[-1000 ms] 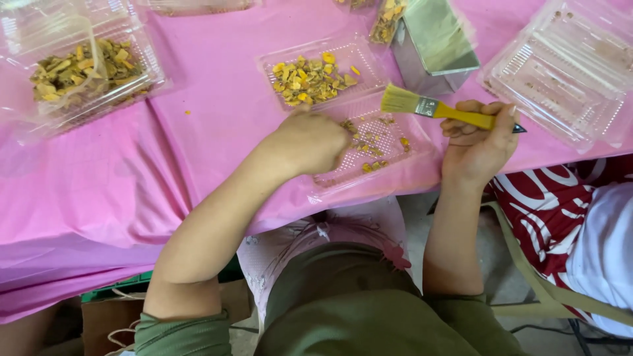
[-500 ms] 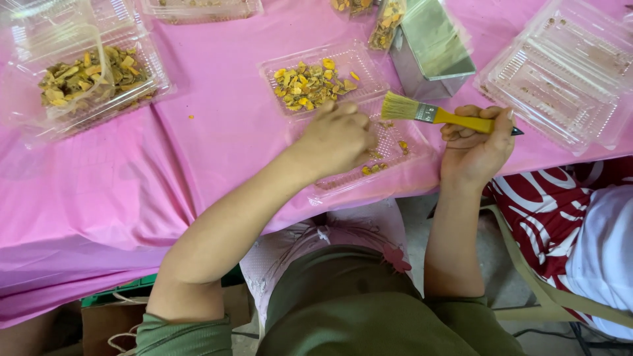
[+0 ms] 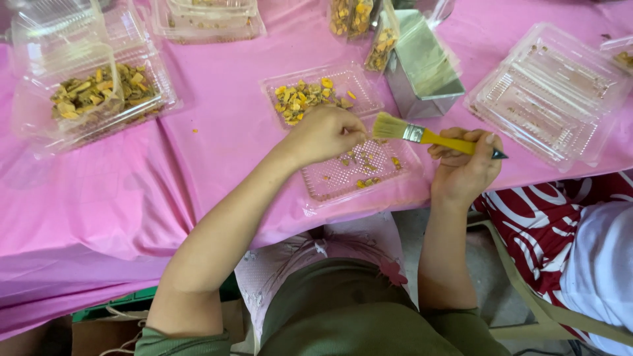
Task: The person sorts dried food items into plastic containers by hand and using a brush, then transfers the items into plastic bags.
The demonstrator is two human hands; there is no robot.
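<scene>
Right hand [image 3: 465,165] grips yellow-handled paintbrush [image 3: 428,136]; left hand [image 3: 324,134] curled, pinching at bristles over clear plastic clamshell tray [image 3: 343,178], contents unclear.

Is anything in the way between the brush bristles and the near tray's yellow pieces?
Partly. The left hand sits over the near tray right at the tip of the brush, which the right hand holds. The yellow pieces nearer the person lie uncovered.

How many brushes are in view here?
1. A yellow-handled brush is held in the right hand, its bristles over the clear tray next to the left hand. Clutter may hide others.
</scene>
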